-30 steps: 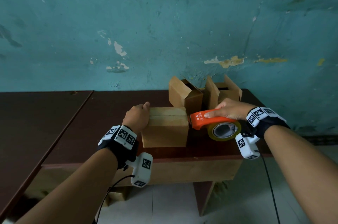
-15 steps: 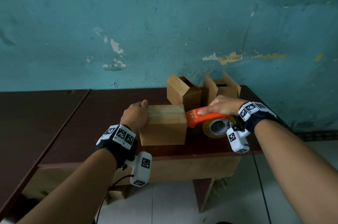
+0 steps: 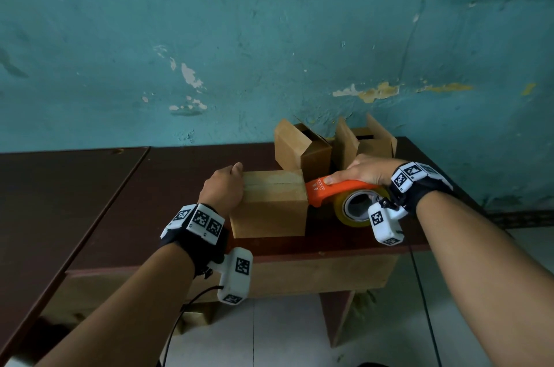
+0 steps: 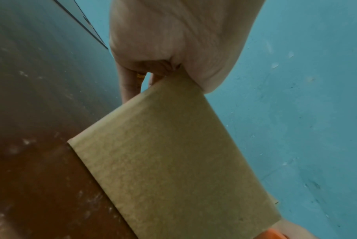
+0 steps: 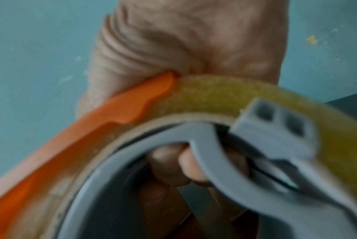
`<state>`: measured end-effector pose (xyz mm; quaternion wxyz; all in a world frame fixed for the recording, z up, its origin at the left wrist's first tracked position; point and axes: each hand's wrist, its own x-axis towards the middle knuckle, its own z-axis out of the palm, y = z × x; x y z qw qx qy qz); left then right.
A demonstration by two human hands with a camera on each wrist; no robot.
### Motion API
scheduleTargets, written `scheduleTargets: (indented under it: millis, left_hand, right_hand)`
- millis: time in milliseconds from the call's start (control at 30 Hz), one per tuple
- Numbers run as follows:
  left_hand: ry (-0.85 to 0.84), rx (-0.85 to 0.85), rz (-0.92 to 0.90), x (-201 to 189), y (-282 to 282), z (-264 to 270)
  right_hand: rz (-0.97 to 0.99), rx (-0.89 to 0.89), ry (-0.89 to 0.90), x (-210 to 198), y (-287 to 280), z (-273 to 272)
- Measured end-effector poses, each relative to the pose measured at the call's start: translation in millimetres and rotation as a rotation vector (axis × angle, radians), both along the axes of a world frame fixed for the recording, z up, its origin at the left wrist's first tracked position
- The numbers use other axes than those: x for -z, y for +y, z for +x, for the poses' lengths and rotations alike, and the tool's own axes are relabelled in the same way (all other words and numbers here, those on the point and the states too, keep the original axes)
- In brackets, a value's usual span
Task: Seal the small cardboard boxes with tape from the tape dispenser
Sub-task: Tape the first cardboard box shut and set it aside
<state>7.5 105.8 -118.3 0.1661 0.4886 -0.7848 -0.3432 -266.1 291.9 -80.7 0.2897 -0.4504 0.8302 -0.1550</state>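
Head view first: I see my left hand [image 3: 223,188] curled around the left end of the closed cardboard box [image 3: 271,204], thumb up on its top edge, fingers wrapped over the far side. That box sits near the front edge of the dark brown table [image 3: 150,192], top flaps shut with the seam running left to right. My right hand [image 3: 364,170] grips the orange tape dispenser [image 3: 332,191], forefinger stretched along its top; its nose touches the box's upper right edge. From the right wrist camera, my fingers [image 5: 173,163] curl through the grey core inside the yellowish tape roll [image 5: 245,97]. From the left wrist, I see the box's side face [image 4: 169,161] wedged against my palm [image 4: 173,32]. Behind, two open cardboard boxes [image 3: 302,147] [image 3: 365,143] stand just beside each other against the teal wall [image 3: 269,37].
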Motion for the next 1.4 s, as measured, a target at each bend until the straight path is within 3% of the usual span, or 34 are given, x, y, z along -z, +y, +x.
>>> scheduleTargets:
  millis: [500, 767, 1100, 1267, 1400]
  left_hand:
    - [0.019, -0.011, 0.023, -3, 3, 3]
    - [0.009, -0.03, 0.033, -7, 7, 4]
    - [0.007, -0.11, 0.098, -9, 8, 17]
    - [0.106, -0.167, 0.189, -7, 12, 26]
    - [0.135, -0.228, 0.258, -7, 11, 35]
  right_hand:
    - [0.074, 0.011, 0.045, -4, 3, 9]
    - [0.01, 0.055, -0.059, 3, 25, 16]
    - [-0.432, 0.389, -0.415, 31, 64, 29]
    - [-0.671, 0.393, -0.592, 22, 54, 69]
    - [-0.726, 0.294, -0.652, 17, 36, 94]
